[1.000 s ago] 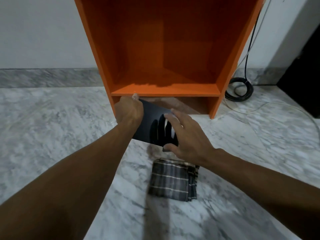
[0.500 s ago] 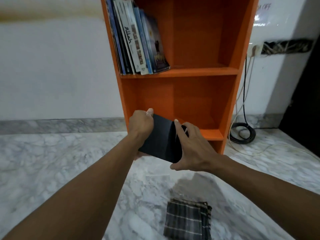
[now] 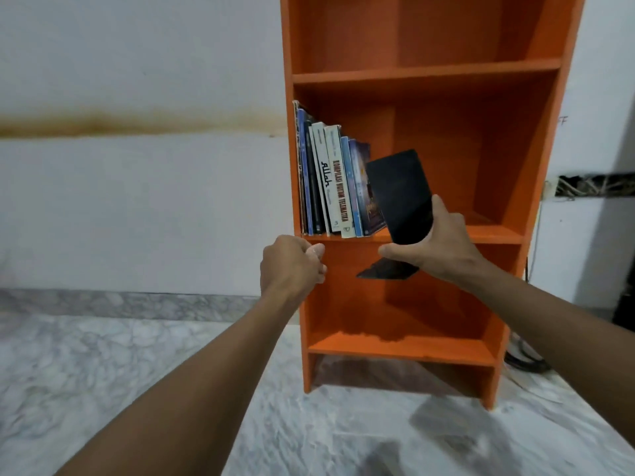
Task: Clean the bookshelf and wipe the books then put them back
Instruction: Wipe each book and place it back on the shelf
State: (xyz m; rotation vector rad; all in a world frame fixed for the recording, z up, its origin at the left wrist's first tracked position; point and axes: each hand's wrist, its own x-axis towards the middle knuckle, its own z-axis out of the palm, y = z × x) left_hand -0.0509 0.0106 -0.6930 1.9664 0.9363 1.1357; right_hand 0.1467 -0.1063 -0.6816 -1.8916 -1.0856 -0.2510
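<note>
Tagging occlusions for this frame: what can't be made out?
Head view, black book: lower corner covered by the right hand; cover lettering too dark to read.
Left hand: fingers curl away from the camera, so whether it grips the bookshelf edge is unclear.
Bookshelf top: cut off by the upper frame edge.
Thinnest book spines: too narrow to read.

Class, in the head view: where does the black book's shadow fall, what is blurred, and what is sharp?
Head view: the book in the right hand throws a dark shadow on the back panel of the bookshelf, just below the hand; the floor in the foreground is smeared; the white spines of the shelved books read sharp.
</note>
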